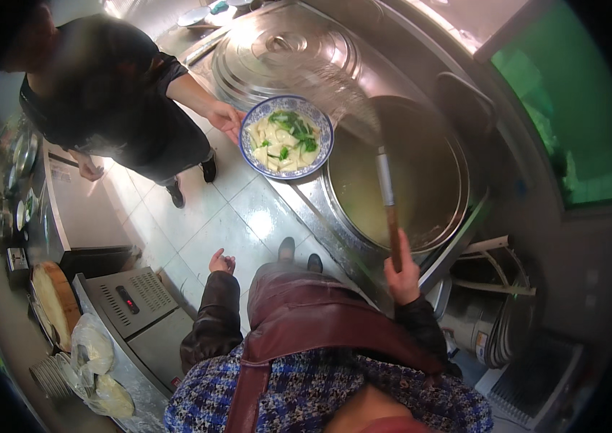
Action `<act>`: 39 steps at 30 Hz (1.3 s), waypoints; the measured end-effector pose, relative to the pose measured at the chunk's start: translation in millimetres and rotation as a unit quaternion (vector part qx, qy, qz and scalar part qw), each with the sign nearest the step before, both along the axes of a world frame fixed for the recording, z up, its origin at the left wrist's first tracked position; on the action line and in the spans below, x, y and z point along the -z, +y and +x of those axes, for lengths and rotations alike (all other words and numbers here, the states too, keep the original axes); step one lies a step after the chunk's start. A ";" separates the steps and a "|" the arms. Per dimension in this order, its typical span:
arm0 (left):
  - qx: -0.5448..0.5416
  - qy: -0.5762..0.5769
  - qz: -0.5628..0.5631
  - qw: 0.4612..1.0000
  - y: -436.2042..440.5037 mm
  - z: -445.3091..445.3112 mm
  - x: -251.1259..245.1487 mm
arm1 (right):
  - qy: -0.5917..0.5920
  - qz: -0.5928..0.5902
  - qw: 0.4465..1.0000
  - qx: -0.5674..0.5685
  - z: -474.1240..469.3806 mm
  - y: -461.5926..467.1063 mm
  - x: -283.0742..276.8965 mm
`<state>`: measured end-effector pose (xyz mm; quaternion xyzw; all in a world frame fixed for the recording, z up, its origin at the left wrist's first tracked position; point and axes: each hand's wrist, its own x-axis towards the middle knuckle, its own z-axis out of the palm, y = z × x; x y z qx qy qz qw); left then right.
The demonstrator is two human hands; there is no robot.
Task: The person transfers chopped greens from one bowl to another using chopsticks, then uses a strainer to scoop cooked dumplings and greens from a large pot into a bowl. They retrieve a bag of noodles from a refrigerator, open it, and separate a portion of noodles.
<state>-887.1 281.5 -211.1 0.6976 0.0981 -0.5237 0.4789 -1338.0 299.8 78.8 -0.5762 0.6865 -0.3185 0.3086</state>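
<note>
My right hand [404, 276] grips the wooden handle [394, 233] of a long tool; its blurred metal strainer head [338, 89] is over the stove, between a domed steel lid [279, 43] and a large round pot of cloudy liquid [392, 189]. Left of the pot, another person's hand [226, 120] holds a blue-and-white patterned bowl [287, 172] by its rim. In the bowl lie broad pale noodle pieces [270, 134] and green leaves [300, 129]. My left hand [222, 262] hangs over the tiled floor, holding nothing, its fingers apart.
A person in dark clothes [116, 103] stands across the floor at upper left. At lower left are a round wooden chopping block [57, 303], plastic bags of dough-like food [95, 346] and a steel counter [138, 389]. Racks and metal vessels [468, 319] stand at my right.
</note>
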 end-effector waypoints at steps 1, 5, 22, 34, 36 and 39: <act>-0.016 0.005 0.004 1.000 5.4 4.6 5.0 | 0.026 -0.007 1.000 0.013 -11.5 1.0 -2.1; -0.042 0.009 0.021 0.999 29.1 24.4 28.5 | 0.101 0.045 0.989 0.098 -87.2 5.5 -6.2; 0.020 -0.062 0.064 0.996 87.3 6.1 3.4 | -0.120 0.564 0.810 0.103 -232.7 -126.7 174.1; 0.198 -0.169 0.016 0.965 22.9 14.5 15.3 | -0.636 0.478 0.579 0.179 -162.3 -100.3 138.3; 0.199 -0.186 -0.003 0.962 5.4 13.7 16.5 | -0.702 0.456 0.508 0.205 -162.1 -83.0 120.0; 0.076 -0.082 0.057 0.992 -12.8 10.5 15.3 | -0.768 0.416 0.410 0.263 -143.1 -66.6 104.9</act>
